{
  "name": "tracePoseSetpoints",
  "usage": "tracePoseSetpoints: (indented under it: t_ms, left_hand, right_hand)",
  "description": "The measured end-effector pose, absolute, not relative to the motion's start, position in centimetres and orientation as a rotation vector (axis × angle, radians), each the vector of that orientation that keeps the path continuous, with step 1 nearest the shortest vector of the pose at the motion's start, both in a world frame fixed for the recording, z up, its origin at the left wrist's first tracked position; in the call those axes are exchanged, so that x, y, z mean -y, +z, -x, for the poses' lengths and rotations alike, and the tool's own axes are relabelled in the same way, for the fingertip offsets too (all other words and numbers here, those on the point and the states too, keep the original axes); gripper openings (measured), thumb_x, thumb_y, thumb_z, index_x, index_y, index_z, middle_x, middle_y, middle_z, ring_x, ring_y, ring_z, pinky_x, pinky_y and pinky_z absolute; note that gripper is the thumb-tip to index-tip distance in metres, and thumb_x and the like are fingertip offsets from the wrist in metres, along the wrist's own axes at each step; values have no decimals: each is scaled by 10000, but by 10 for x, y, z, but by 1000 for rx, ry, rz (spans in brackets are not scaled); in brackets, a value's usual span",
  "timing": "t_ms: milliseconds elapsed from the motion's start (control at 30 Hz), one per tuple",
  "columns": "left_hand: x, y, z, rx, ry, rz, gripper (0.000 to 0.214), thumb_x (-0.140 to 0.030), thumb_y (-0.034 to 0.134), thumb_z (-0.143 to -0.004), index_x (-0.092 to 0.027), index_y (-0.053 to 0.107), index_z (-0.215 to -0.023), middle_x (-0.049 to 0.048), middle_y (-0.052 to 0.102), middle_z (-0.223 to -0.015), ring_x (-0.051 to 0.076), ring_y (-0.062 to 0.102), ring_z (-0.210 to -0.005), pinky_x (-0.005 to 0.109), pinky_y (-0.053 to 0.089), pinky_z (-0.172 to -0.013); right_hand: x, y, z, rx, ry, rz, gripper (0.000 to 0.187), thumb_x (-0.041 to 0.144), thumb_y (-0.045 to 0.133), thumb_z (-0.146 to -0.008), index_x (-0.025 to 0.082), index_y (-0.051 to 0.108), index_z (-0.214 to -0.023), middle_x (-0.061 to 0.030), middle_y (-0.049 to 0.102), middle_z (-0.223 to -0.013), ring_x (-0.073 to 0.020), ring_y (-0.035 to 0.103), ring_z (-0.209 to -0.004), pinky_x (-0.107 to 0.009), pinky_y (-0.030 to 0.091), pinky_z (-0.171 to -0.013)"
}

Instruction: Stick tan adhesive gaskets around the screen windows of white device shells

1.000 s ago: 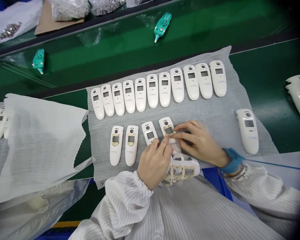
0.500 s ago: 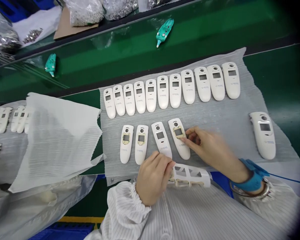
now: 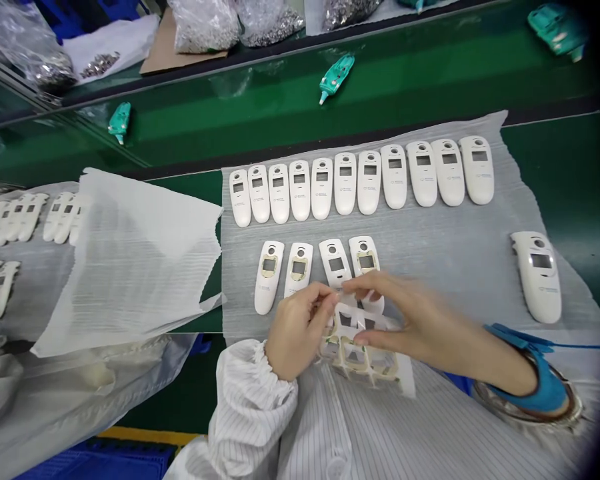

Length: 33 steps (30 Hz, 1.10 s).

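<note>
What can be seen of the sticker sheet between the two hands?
The sticker sheet is a thin, pale, flexible backing with rows of tan frame-shaped stickers with square openings. It is tilted and slightly curled, at the near edge of the grey foam mat. The left hand pinches its upper left edge; the right hand lies over its top, thumb on the middle.

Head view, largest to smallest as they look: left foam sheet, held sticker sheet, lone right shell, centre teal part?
1. Foam sheet.
2. Sticker sheet, though partly covered and nearest the camera, so unsure against the next.
3. Lone shell.
4. Teal part, farthest away.
</note>
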<state>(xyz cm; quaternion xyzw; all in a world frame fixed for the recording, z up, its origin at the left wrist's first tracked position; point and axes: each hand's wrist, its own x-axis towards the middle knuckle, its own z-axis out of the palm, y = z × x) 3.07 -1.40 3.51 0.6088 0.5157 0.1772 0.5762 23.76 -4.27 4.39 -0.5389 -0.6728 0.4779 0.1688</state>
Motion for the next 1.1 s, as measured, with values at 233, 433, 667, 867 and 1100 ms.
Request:
tracePoseSetpoints:
  t_ms: [233,433,667,867,1100]
  left_hand:
    - [7,34,-16,-1045,547,-1027,223,-300,684,-783,-163,649,-956,40,687,-851,140,616,-783,237,495,-687]
    - [12,27,-21,-1109,554,-1121,175,-326,644,-819,-163,694,-783,21,691,-715,127,602,-688,231,478,-656]
    - [16,33,-27,-1115,526,-1197,209,-348,619,-838,-156,699,-812,23,703,-737,135,619,-694,227,471,-646]
    - [16,33,-31,-1126,514,-1030,342,-450,520,-881,-154,678,-813,24,701,-725,145,618,-660,247,475,-630]
    - [19,29,-38,-1253,509,-1063,332,-450,521,-874,-156,658,-802,10,664,-684,140,579,-627,242,452,-603]
  right_hand:
    - [37,35,-239,1473,1700,1444,214,426,620,-854,250,658,-971,-6,666,-947,-177,629,-861,-267,533,-696]
    - [38,38,-255,1764,1438,1531,331,490,659,-811,324,619,-1095,1,613,-1126,-219,570,-1042,-288,546,-733]
    - [35,45,-233,1910,953,1367,136,324,611,-886,248,630,-996,-34,622,-1025,-190,581,-962,-323,513,-788]
    - [36,40,-223,2056,634,1244,46,160,597,-878,188,626,-901,-48,639,-904,-176,571,-815,-321,483,-671]
    - [43,33,-218,2142,368,1242,83,108,613,-847,169,577,-890,-60,630,-923,-192,547,-817,-348,465,-674]
